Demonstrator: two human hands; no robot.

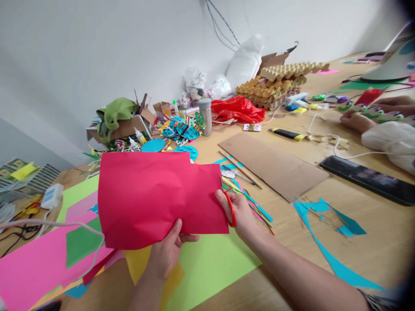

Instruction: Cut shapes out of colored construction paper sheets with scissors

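Observation:
A red paper sheet [155, 196] with a notch cut from its top right corner is held up in front of me. My left hand [167, 252] pinches its bottom edge, thumb on the front. My right hand [236, 211] is closed through the red handles of scissors [231, 209] at the sheet's right edge; the blades are hidden behind the paper. Under the hands lie a light green sheet [210, 263], a yellow sheet [139, 263] and a pink sheet [35, 263].
A brown cardboard piece [275, 164], blue paper scraps [324, 220] and a black tablet [369, 179] lie on the wooden table to the right. Another person's hands [369, 113] rest at the far right. Egg cartons [275, 84], a red bag [238, 110], a metal can [205, 115] and craft clutter stand behind.

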